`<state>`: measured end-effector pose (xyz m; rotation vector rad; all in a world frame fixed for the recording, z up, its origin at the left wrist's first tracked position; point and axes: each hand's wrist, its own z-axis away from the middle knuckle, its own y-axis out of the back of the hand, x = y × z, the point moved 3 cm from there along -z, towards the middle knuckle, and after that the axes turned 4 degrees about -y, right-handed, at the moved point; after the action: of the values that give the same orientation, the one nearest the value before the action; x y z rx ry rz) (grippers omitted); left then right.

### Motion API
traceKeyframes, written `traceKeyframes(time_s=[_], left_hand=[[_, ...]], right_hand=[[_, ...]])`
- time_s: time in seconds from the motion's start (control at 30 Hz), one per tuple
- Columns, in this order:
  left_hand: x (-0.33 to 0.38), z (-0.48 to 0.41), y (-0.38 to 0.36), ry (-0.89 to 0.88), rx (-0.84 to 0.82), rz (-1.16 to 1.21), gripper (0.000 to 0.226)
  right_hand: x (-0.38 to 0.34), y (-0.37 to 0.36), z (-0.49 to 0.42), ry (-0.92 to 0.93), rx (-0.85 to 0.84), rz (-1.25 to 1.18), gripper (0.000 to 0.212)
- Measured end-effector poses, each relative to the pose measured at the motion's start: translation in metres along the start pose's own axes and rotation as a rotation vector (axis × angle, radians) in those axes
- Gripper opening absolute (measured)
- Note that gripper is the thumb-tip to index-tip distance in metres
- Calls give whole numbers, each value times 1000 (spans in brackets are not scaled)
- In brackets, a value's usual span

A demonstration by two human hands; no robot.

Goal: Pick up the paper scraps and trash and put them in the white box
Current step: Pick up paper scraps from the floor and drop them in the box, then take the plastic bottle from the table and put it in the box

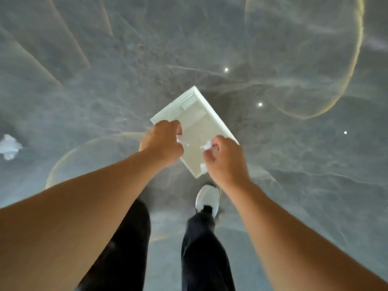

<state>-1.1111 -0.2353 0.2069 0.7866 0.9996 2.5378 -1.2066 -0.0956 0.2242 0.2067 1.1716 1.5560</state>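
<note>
Both our forearms fill the bottom of the view, reaching forward and down over the floor [294,59]. Below them, dark trousers [201,255] and one white shoe [206,196], toe pointing at the box.

Left hand [161,141]: fingers curled in, closed on a small white paper scrap [180,139] that shows at the fingertips. It sits over the box's left edge.

Right hand [225,160]: also curled shut, holding crumpled white scraps; one bit [206,145] shows at the fingertips, another bit [203,168] under the palm. It sits over the box's near-right edge.

White box [197,122]: shallow, rectangular, open top, lying on the floor turned diagonally, near corner just ahead of the shoe. Both hands are above its near half. Can't tell if anything already lies inside; the picture is blurred there.

One more crumpled white paper [9,147] on the floor at far left, well apart from the box. A few small bright white specks [260,104] on the floor right of the box; too small to tell if trash or glare.

Floor is grey, marbled, glossy, with curved yellowish lines.
</note>
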Motion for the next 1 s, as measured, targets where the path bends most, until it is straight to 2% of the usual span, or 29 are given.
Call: traceKeyframes(time_s=[0.13, 0.23, 0.3, 0.4, 0.47, 0.57, 0.7, 0.87, 1.0], left_hand=[[-33, -102, -85, -45, 10, 53, 35], [-65, -141, -128, -45, -84, 62, 63], [-83, -150, -140, -36, -73, 91, 73], [-101, -143, -124, -110, 56, 243, 57], [-118, -130, -98, -156, 64, 252, 41], [-169, -107, -44, -67, 23, 228, 27], [-277, -70, 51, 118, 7, 194, 24], [-425, 22, 155, 329, 80, 115, 33], [-520, 126, 197, 499, 164, 142, 29]], right_hand=[[51, -99, -81, -40, 40, -28, 17], [75, -154, -120, -74, -13, 36, 28], [86, -172, -131, -106, -30, 99, 40], [74, -176, -134, -131, -84, 276, 48], [46, -170, -133, -105, -137, 373, 47], [-30, -155, -138, 63, -187, 509, 40], [-188, -162, -135, 336, -232, 653, 23], [-392, -220, -80, 654, -307, 653, 14], [-515, -274, -7, 838, -372, 656, 15]])
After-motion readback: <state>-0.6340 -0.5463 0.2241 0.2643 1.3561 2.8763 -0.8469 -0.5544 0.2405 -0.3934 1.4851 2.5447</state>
